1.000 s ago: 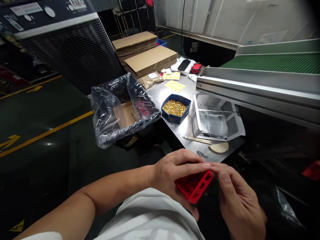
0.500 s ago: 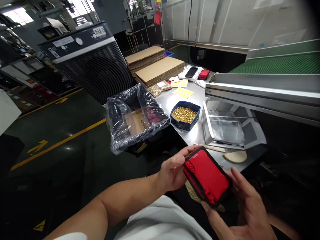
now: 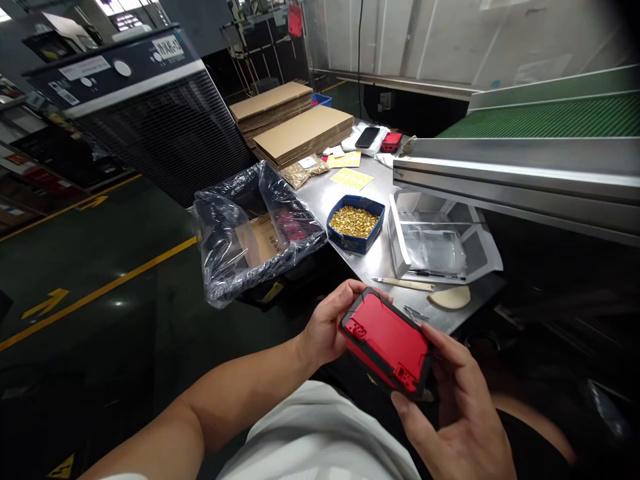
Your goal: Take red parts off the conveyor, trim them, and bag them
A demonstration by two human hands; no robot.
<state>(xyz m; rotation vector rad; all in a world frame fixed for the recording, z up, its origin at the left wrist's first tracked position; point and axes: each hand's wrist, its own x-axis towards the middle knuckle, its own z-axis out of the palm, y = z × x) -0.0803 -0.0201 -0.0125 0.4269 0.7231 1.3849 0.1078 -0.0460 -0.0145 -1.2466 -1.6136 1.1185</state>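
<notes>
A flat red plastic part with a black rim (image 3: pixel 386 340) is held in front of me, its broad red face turned up. My left hand (image 3: pixel 327 323) grips its near-left end, fingers curled round the edge. My right hand (image 3: pixel 453 407) supports its right end from below, thumb along the lower edge and fingers under the far side. Both hands hover just off the near corner of a steel table (image 3: pixel 330 187).
On the table stand a blue tray of small brass pieces (image 3: pixel 355 223), a clear plastic tray (image 3: pixel 435 243), a pen-like tool (image 3: pixel 403 283), yellow label sheets (image 3: pixel 350 178) and stacked cardboard (image 3: pixel 300 130). A plastic-lined box (image 3: pixel 253 230) sits left of the table. A green conveyor (image 3: pixel 540 133) runs at right.
The red part was turned from edge-on to flat face up between my hands, then shifted slightly left and lower. The view has swung a little.
</notes>
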